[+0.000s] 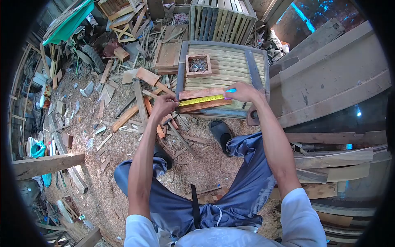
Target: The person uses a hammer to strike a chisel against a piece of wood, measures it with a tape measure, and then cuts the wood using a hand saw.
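Observation:
A yellow tape measure (201, 100) is drawn out along a reddish-brown wooden board (205, 106) lying at the near edge of a slatted wooden crate. My left hand (165, 105) pinches the blade's free end at the board's left end. At the other end, my right hand (242, 93) is closed around the case, of which blue and purple parts show. A second, paler board (200, 92) lies just behind the blade. Behind the boards sits a small square wooden box (198, 66) holding what look like nails.
The slatted crate (230, 80) stands before my knees, with a dark flat strip (254, 68) on it. Another crate (222, 22) is behind. Offcuts (127, 115) litter the sawdust floor at left. Large planks (329, 82) lean at right. A beam (49, 164) juts in from the left.

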`<state>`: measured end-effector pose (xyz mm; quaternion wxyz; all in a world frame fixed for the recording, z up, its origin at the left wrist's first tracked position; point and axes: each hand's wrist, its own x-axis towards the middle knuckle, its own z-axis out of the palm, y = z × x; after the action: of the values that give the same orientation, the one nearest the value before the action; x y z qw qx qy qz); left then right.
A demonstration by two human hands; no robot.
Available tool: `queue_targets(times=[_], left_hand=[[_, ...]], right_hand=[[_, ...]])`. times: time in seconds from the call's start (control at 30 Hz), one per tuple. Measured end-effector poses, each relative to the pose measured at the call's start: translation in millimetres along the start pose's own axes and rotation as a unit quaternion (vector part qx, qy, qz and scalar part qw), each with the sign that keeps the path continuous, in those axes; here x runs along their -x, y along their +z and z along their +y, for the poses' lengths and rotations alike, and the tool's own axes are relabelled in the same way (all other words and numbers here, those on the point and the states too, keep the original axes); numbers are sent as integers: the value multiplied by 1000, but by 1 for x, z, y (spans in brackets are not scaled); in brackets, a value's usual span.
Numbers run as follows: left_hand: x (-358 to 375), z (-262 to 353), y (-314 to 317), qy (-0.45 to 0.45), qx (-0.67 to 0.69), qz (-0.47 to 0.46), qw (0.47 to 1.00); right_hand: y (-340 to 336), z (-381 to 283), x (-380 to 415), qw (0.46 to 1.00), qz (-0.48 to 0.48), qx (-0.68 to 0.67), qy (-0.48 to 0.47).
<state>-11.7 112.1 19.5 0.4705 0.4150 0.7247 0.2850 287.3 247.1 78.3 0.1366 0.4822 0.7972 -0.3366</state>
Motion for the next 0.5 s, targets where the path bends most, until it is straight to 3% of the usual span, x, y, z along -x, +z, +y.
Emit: queue_targets(times=[0.3, 0.5], left_hand=[[-8, -12, 13, 66, -60, 64, 994], [-9, -19, 15, 88, -27, 60, 994]], right_hand=[[4, 2, -3, 999, 31, 19, 11], [6, 6, -5, 999, 35, 12, -6]])
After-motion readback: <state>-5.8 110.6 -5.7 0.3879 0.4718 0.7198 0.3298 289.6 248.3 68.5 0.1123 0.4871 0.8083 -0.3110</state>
